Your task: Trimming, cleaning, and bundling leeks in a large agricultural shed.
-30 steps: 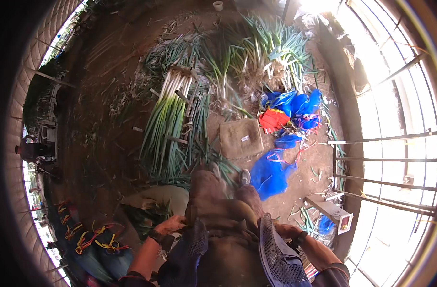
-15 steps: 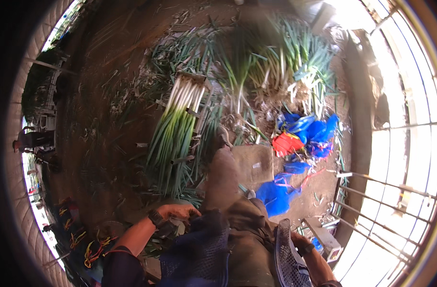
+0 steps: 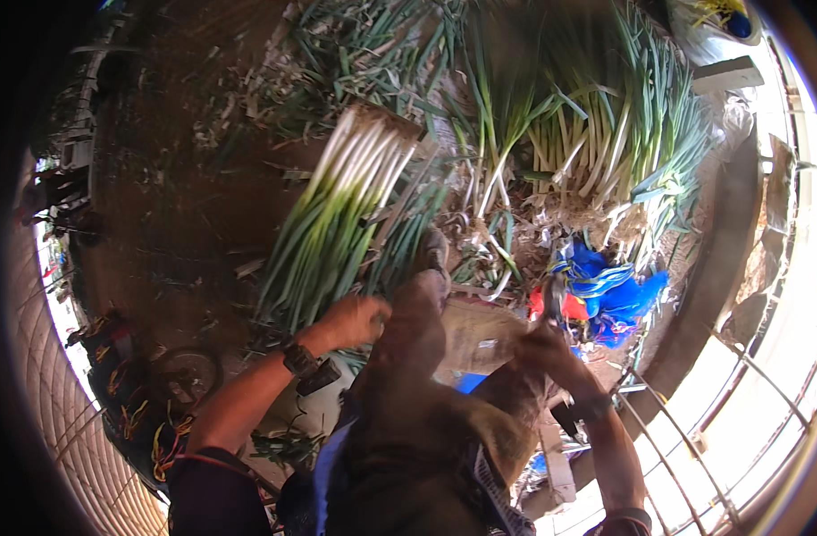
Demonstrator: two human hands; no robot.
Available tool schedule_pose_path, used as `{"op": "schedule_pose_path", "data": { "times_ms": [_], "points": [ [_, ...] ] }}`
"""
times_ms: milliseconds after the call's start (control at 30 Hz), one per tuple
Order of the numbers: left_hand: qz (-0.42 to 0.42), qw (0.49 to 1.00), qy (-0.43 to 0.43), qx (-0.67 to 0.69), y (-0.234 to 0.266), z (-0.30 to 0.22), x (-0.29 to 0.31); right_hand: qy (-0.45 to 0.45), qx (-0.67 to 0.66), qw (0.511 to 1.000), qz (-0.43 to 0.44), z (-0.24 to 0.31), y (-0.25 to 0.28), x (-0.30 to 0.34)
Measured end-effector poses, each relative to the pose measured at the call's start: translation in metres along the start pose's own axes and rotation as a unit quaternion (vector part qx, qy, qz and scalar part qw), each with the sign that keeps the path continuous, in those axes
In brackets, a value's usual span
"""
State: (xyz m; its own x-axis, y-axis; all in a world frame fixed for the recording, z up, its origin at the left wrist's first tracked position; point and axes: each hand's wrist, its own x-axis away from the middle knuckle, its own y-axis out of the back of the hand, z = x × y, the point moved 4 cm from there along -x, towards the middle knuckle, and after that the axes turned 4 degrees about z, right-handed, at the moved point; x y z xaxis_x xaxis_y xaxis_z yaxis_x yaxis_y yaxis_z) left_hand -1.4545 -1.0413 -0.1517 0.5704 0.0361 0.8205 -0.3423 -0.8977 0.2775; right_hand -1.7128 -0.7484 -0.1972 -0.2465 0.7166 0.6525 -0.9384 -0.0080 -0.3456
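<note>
A bundle of long green onions [image 3: 341, 219] lies in a low wooden frame [image 3: 399, 214] left of my outstretched leg, white ends facing away from me. By its near leafy end is my left hand [image 3: 350, 322], fingers curled in; what they may hold is hidden. My right hand [image 3: 544, 350], over my right knee, is closed around a dark tool with a greyish end [image 3: 556, 297]. Blur hides the tool's exact kind. Beyond it lie blue netting [image 3: 618, 299] and a red piece of material [image 3: 540, 304].
Loose green onions [image 3: 596, 143] are heaped at the far right, with more leaves [image 3: 372, 54] scattered farther back. A flat brownish block [image 3: 480, 335] sits between my legs. At right stand a low wall [image 3: 725, 241] and metal bars [image 3: 685, 438]. Dark bags with yellow ties [image 3: 136, 415] lie left.
My right hand has come up from beside my right hip to above the knee, bringing the dark tool into sight. My left hand has moved forward toward the bundle. The view has shifted.
</note>
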Motion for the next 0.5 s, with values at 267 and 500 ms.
{"op": "schedule_pose_path", "data": {
  "times_ms": [267, 500],
  "points": [
    [-0.139, 0.840, -0.074, 0.519, 0.022, -0.036, -0.198, -0.152, 0.135, 0.938, -0.280, -0.052, 0.189, -0.292],
    [-0.175, 0.910, -0.034, 0.374, 0.011, -0.006, -0.300, -0.165, 0.391, 0.811, -0.402, -0.114, 0.235, -0.422]
  ]
}}
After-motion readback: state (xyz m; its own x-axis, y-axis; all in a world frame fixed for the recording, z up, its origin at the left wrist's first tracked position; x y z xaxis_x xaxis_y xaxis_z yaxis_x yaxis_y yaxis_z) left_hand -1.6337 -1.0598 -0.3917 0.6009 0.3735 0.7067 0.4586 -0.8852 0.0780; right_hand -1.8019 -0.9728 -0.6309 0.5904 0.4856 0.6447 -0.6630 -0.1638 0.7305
